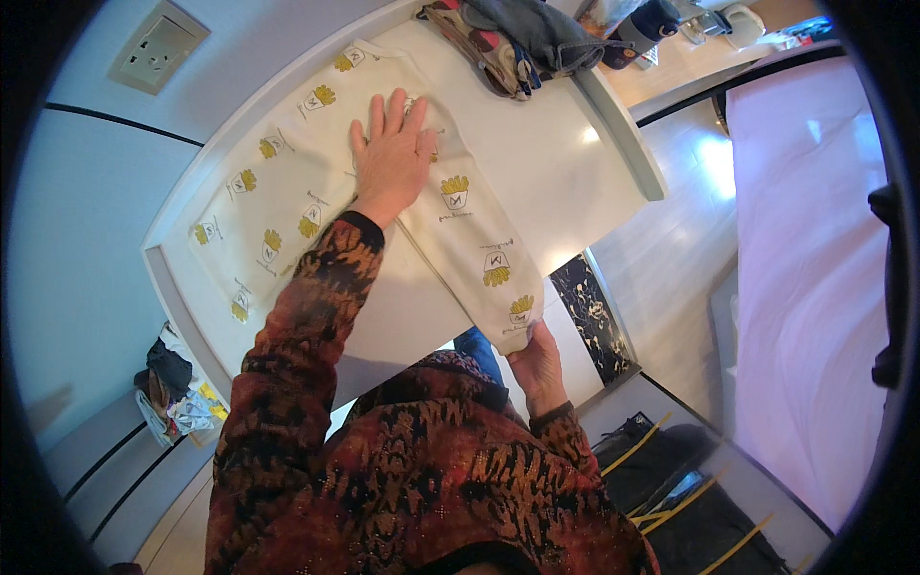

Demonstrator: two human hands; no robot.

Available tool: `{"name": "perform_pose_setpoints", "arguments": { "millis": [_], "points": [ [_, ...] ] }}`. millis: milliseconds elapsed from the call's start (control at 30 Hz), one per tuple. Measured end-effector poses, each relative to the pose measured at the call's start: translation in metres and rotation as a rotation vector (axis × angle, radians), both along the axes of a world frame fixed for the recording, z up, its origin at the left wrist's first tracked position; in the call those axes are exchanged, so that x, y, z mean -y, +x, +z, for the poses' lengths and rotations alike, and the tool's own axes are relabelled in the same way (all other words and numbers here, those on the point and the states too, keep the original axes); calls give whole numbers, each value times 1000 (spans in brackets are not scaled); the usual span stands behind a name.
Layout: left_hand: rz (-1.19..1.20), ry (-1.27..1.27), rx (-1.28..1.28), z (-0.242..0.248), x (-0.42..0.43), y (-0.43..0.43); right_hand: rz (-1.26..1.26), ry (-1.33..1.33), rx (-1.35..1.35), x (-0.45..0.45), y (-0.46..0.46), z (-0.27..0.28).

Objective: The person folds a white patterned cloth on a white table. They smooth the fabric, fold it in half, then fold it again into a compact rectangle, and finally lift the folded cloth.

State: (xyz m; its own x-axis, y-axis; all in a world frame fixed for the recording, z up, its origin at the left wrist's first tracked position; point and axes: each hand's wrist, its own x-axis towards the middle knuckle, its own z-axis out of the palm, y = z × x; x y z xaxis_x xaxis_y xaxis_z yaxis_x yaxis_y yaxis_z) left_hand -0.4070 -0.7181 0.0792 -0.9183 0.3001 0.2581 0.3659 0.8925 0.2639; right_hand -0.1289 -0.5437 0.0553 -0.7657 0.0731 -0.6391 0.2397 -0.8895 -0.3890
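A pair of cream trousers (460,237) printed with yellow French fries lies spread on a white tabletop (575,165), its two legs angled apart. My left hand (392,162) rests flat on the cloth where the legs meet, palm down, fingers spread. At the table's front edge, my right hand (539,366) grips the hem of the right-hand leg, which hangs slightly past the edge. The fingers of that hand are partly hidden under the cloth. The other leg lies along the table's left side, partly behind my left forearm.
Folded clothes (514,43) lie at the table's back right, inside a raised rim (625,136). Beyond them, a dark bottle (643,32) stands on a wooden surface. A wall socket (158,47) is at upper left. More clothes (176,388) sit low left; a bed with a pink sheet (812,287) is at right.
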Motion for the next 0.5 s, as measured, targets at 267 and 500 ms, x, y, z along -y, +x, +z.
{"name": "perform_pose_setpoints", "arguments": {
  "millis": [267, 500],
  "points": [
    [-45, -105, -20, 3, 6, 6, -78, 240, -95, -28, -2, 24],
    [11, 35, -31, 9, -12, 13, -128, 423, -205, -53, -31, 76]
  ]
}}
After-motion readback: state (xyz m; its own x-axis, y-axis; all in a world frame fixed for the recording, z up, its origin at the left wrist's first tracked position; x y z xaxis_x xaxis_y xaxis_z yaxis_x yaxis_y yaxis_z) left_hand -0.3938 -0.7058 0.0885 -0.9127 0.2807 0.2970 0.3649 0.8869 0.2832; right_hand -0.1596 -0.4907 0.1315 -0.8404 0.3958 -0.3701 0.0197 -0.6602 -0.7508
